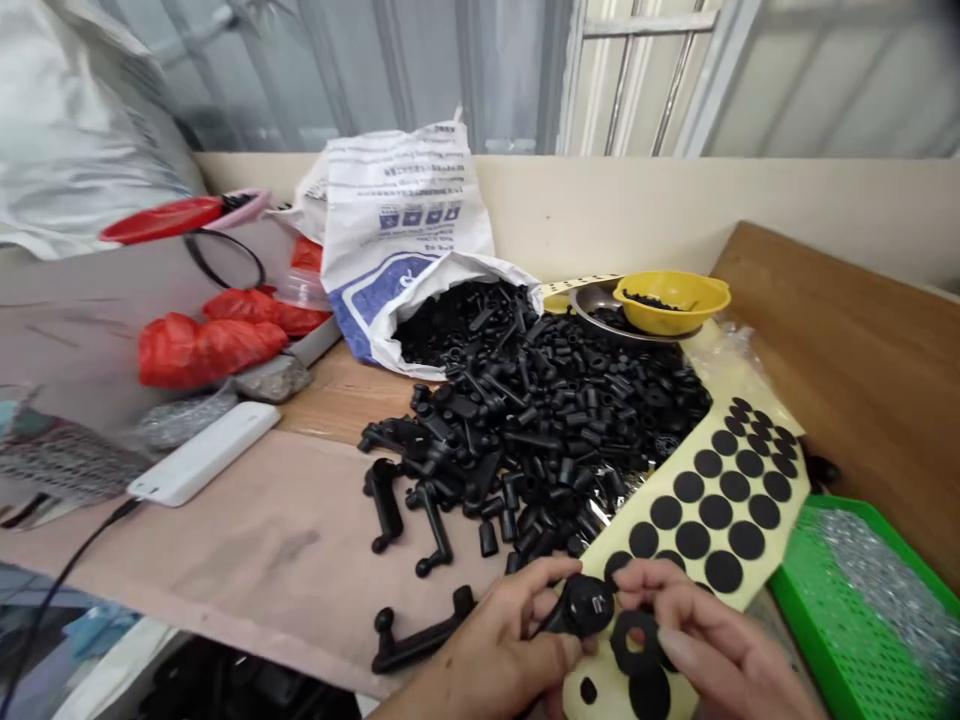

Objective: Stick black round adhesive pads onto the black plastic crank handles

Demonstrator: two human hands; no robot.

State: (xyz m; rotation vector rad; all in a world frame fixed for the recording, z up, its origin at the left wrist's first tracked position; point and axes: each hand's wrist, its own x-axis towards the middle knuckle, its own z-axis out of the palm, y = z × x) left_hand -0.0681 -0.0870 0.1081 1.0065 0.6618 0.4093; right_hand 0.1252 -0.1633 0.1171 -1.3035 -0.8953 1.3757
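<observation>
My left hand [517,640] is closed around a black plastic crank-like part, its round glossy head [586,606] facing up between thumb and fingers. Close beside it, my right hand [712,640] is closed on a pale yellow backing piece [684,694] carrying black round pads. One pad is a black ring [636,643] with a hole through its middle, just left of the right thumb. Beyond the hands lies a long yellow sheet of black round stickers [716,512]. Left of my left hand, a loose black crank-shaped part [420,640] rests on the pinkish table cover [292,570].
A heap of black plastic parts [547,420] spills from a white-and-blue sack [405,200]. Behind are a yellow bowl [705,292] and a metal dish [592,305]. A green tray [825,610] stands right; a white power bank [206,455] with a cable and red bags [202,350] lie left.
</observation>
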